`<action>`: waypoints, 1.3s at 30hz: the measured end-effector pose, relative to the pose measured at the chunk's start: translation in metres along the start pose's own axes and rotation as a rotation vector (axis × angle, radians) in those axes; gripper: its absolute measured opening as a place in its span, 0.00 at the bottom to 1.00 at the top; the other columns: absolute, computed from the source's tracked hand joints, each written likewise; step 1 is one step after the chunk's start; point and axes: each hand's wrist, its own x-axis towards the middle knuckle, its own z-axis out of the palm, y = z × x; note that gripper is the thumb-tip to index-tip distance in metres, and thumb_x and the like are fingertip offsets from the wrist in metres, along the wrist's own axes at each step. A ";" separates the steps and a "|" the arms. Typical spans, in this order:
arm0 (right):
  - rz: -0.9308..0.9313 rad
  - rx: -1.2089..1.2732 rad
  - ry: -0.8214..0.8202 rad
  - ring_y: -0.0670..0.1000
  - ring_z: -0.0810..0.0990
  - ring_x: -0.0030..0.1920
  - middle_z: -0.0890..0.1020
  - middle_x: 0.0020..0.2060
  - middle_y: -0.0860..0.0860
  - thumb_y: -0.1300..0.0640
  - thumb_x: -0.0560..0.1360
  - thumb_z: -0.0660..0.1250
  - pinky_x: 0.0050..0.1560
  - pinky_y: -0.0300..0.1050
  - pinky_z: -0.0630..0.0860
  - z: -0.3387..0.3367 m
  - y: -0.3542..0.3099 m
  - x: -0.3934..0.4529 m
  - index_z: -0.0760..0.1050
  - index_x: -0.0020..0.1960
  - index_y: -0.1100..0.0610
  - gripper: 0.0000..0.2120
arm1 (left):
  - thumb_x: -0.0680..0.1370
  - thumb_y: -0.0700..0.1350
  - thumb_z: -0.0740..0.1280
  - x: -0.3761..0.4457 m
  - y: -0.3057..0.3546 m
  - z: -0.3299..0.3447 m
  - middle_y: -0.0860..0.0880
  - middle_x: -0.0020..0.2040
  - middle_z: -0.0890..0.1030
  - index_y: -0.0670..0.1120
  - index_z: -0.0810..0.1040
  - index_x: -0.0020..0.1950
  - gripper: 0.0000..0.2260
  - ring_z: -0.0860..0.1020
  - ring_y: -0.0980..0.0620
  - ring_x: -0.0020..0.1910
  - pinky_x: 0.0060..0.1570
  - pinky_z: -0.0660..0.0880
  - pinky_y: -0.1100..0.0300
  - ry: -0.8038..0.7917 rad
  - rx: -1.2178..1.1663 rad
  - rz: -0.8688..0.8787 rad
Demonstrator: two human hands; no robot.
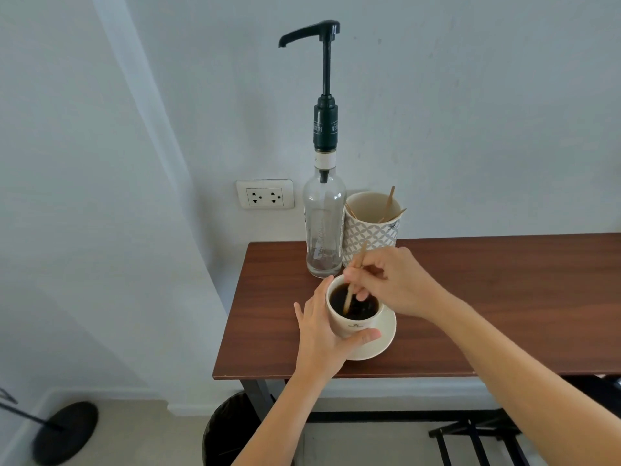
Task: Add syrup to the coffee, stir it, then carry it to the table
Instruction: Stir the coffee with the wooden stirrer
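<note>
The coffee cup (353,312) stands on its saucer (383,341) near the front left corner of the wooden side table (487,297), with the syrup pump bottle (324,227) just behind it and a patterned cup of spare stirrers (371,227) beside the bottle. The left hand (319,334) wraps the cup's left side, fingers curled behind it and thumb pressed across the front wall, steadying it. The right hand (391,284) comes in from the right, above the rim, and pinches 1 wooden stir stick (353,284) between thumb and fingertips. The stick's long axis leans from upper right, by the bottle's base, down and left into the dark coffee, with its lower end submerged near the cup's left wall. This looks like the stirring step, so the syrup is probably already in. Carrying comes next, and the left hand is the nearer one, already on the cup; the saucer beneath lies toward the right hand, which would first have to lift the stick clear along its tilt.
</note>
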 end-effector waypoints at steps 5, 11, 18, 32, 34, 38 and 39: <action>-0.070 -0.189 0.187 0.45 0.74 0.25 0.83 0.30 0.50 0.57 0.78 0.67 0.36 0.39 0.75 -0.001 0.010 0.014 0.82 0.40 0.63 0.12 | 0.62 0.68 0.77 0.000 0.000 0.000 0.65 0.68 0.73 0.59 0.65 0.74 0.44 0.66 0.61 0.73 0.76 0.39 0.42 -0.007 -0.005 -0.004; 0.027 -0.012 -0.023 0.45 0.86 0.35 0.86 0.34 0.49 0.57 0.79 0.67 0.44 0.36 0.82 -0.003 0.003 0.000 0.82 0.43 0.61 0.10 | 0.62 0.66 0.79 0.001 -0.001 0.000 0.65 0.68 0.73 0.59 0.64 0.74 0.44 0.67 0.62 0.72 0.76 0.39 0.42 -0.004 0.012 -0.013; 0.006 -0.231 0.125 0.39 0.79 0.30 0.80 0.27 0.33 0.57 0.79 0.66 0.36 0.30 0.74 -0.012 0.012 0.010 0.77 0.35 0.57 0.14 | 0.61 0.68 0.77 0.000 0.000 0.000 0.65 0.68 0.73 0.60 0.65 0.73 0.43 0.66 0.63 0.72 0.76 0.39 0.43 0.002 -0.008 -0.004; 0.022 -0.167 0.011 0.50 0.84 0.35 0.85 0.33 0.51 0.57 0.79 0.65 0.43 0.46 0.81 -0.018 0.008 0.004 0.80 0.43 0.63 0.12 | 0.62 0.67 0.78 0.000 0.000 0.000 0.66 0.68 0.72 0.59 0.66 0.73 0.43 0.66 0.63 0.72 0.75 0.40 0.45 0.006 -0.007 -0.002; -0.014 -0.039 -0.045 0.47 0.86 0.35 0.86 0.34 0.52 0.57 0.79 0.66 0.44 0.39 0.82 -0.006 0.000 0.000 0.81 0.43 0.61 0.10 | 0.62 0.67 0.78 0.000 0.000 0.000 0.65 0.69 0.72 0.59 0.64 0.74 0.44 0.66 0.63 0.73 0.75 0.39 0.45 0.001 0.000 -0.004; -0.141 -0.115 0.122 0.47 0.76 0.26 0.85 0.33 0.53 0.57 0.79 0.67 0.32 0.37 0.74 0.008 0.005 0.011 0.78 0.36 0.57 0.13 | 0.62 0.68 0.76 0.000 0.001 0.000 0.63 0.69 0.73 0.58 0.64 0.74 0.45 0.66 0.61 0.73 0.76 0.38 0.43 0.000 0.013 -0.001; -0.113 -0.165 0.151 0.46 0.73 0.25 0.84 0.32 0.53 0.57 0.79 0.66 0.32 0.39 0.72 0.003 0.009 0.014 0.77 0.36 0.58 0.13 | 0.62 0.68 0.77 0.000 0.001 0.000 0.63 0.69 0.73 0.57 0.65 0.74 0.44 0.66 0.61 0.73 0.76 0.38 0.43 -0.004 0.007 -0.006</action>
